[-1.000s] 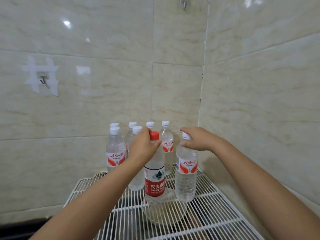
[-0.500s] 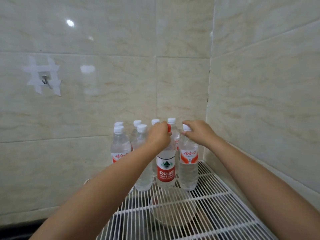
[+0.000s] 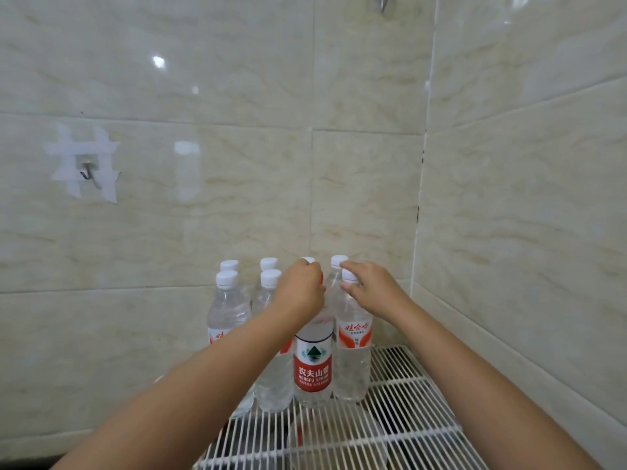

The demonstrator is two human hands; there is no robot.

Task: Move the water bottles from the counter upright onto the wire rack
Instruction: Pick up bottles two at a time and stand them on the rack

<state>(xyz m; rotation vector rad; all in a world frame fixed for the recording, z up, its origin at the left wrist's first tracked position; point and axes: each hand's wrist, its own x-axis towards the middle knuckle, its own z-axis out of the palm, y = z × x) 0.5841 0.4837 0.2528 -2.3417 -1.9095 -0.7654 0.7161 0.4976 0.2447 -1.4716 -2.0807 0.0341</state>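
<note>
Head view: seven white-capped bottles, one red-labelled bottle, upright on rack.

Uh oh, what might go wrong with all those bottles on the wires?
The left hand grips the red-labelled clear bottle only near its cap; the bottle might wobble on the white wire rack. The right hand pinches the white-capped, orange-labelled bottle packed close beside it, so one tipping might topple the neighbours.
</note>
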